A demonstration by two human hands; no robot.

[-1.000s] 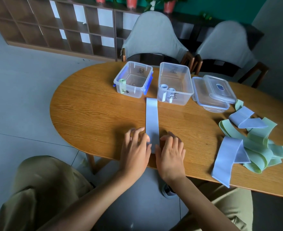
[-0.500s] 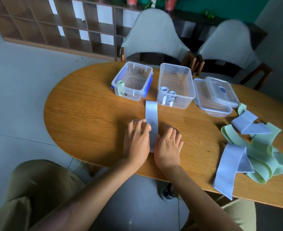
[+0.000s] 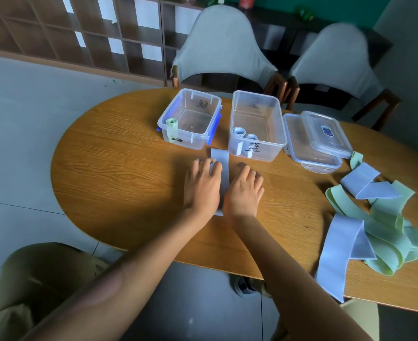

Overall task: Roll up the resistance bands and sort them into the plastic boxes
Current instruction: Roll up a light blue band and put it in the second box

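A pale blue resistance band (image 3: 221,159) lies flat on the wooden table (image 3: 117,168), its far end between the two plastic boxes. My left hand (image 3: 201,190) rests on its left edge with fingers spread. On the band's right edge lies my right hand (image 3: 243,193), fingers loosely bent. The band's near end shows flat between my wrists. The left box (image 3: 195,143), with blue clips, holds one green roll (image 3: 172,124). Two blue rolls (image 3: 238,131) stand in the middle box (image 3: 271,148).
Two clear lids (image 3: 325,131) are stacked right of the boxes. A loose pile of green and blue bands (image 3: 380,230) lies at the table's right end. Two grey-backed chairs (image 3: 222,45) stand behind the table, and a wooden shelf unit (image 3: 67,33) lines the far wall.
Both hands have slid forward along the blue band toward the boxes, covering more of its length. The band stays flat on the table.
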